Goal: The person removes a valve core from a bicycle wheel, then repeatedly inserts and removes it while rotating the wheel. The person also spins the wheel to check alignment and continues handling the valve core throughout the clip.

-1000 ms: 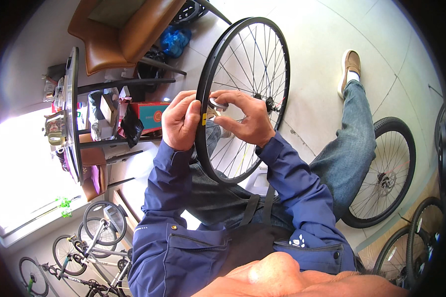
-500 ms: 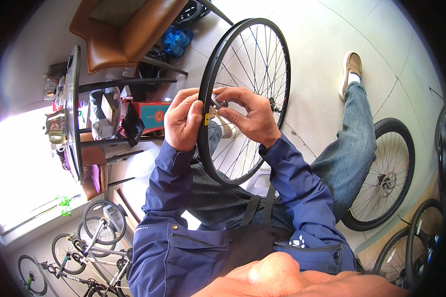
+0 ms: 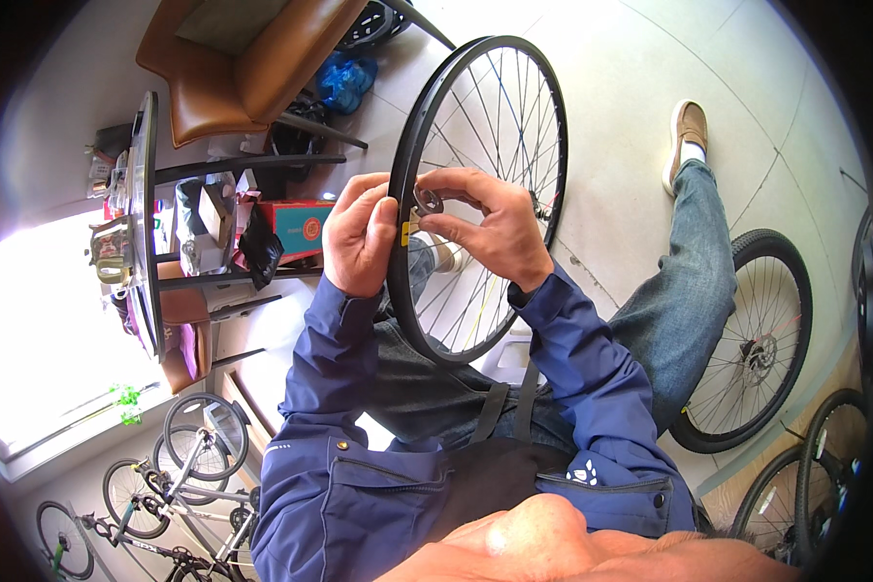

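A bicycle wheel [image 3: 404, 286] without a tyre, with a black rim and thin spokes, stands upright and slightly tilted in front of me. My left hand [image 3: 357, 238] is closed around the near left side of the rim, thumb on its outer face, just beside a small yellow sticker [image 3: 405, 234]. On the spoke side of the same spot, my right hand [image 3: 500, 225] pinches a small round dark-grey spoke wrench [image 3: 428, 202] between thumb and forefinger. The wrench sits at the rim's inner edge; its fit on a spoke is too small to make out.
Another wheel [image 3: 795, 359], with tyre and disc rotor, leans beside my right leg. More tyred wheels [image 3: 815, 475] stand at lower right. A brown chair [image 3: 223, 87] and a cluttered table [image 3: 148, 223] are at left, with a red-and-teal box [image 3: 296, 230]. Bicycles [image 3: 189, 475] stand lower left.
My right thumb and forefinger have spread a little and shifted, so the round wrench shows more plainly at the rim. The left hand and the wheel stay as they were.
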A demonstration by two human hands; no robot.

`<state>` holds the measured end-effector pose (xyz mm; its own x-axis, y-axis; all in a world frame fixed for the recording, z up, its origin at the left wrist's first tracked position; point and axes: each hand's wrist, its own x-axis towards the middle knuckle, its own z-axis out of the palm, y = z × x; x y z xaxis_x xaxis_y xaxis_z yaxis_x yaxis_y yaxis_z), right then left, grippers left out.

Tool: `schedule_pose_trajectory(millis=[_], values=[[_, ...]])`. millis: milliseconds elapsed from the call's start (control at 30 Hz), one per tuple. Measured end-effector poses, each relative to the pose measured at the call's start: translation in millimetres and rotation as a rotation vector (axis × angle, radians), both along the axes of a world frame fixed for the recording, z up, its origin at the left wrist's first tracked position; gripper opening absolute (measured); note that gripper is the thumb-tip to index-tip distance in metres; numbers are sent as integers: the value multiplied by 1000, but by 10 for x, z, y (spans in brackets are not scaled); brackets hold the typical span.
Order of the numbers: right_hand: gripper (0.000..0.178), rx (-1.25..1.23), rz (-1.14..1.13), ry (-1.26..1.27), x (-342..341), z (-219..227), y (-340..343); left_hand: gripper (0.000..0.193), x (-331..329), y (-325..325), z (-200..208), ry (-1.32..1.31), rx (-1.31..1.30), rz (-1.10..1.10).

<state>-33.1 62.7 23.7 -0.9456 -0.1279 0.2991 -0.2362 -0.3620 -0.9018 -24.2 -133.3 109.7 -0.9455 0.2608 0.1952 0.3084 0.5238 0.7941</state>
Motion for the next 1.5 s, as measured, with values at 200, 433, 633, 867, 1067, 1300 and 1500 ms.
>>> schedule_pose_trajectory(millis=[200,433,633,867,1067,1300,1500], values=[[44,-44,79,47,-50,-43,41,37,3,-10,13,-26,-21,-16],[44,20,101,109,-92,-41,116,37,18,-20,-14,-9,-16,-15],[37,-38,237,85,-135,-74,186,36,43,-17,-21,19,-39,-36],[44,-63,153,84,-82,-82,136,36,52,10,-18,15,-49,-14],[53,138,-164,196,3,-16,-33,36,39,12,-16,29,-47,0],[41,268,-295,148,95,-24,-210,30,61,68,16,65,-71,-28],[37,257,-221,130,67,-44,-183,33,14,71,-27,78,-60,-34]])
